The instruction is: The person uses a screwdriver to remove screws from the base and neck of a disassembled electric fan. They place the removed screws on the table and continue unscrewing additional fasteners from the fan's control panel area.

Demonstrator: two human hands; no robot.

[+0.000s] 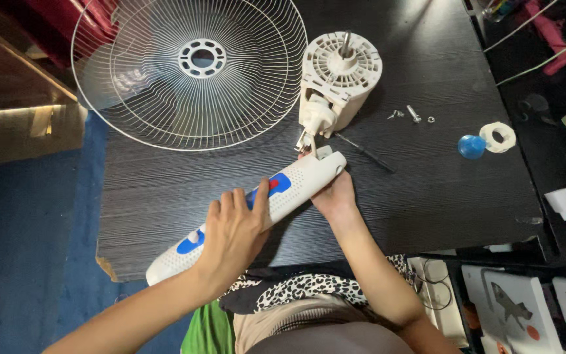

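A long white fan stem housing (pixel 296 180) with blue and red buttons lies slantwise on the dark table (pixel 440 190). My left hand (pixel 234 233) grips its middle from above. My right hand (pixel 335 196) holds its upper end from below, close to the white fan motor unit (pixel 339 78), which stands with its shaft pointing up. The housing's upper end meets the neck of the motor unit.
A round white wire fan guard (pixel 188 65) lies at the table's far left. A thin black screwdriver (pixel 365 152) rests right of the motor. Loose screws (pixel 413 115), a blue cap (pixel 471 147) and a white ring nut (pixel 498 137) sit at the right.
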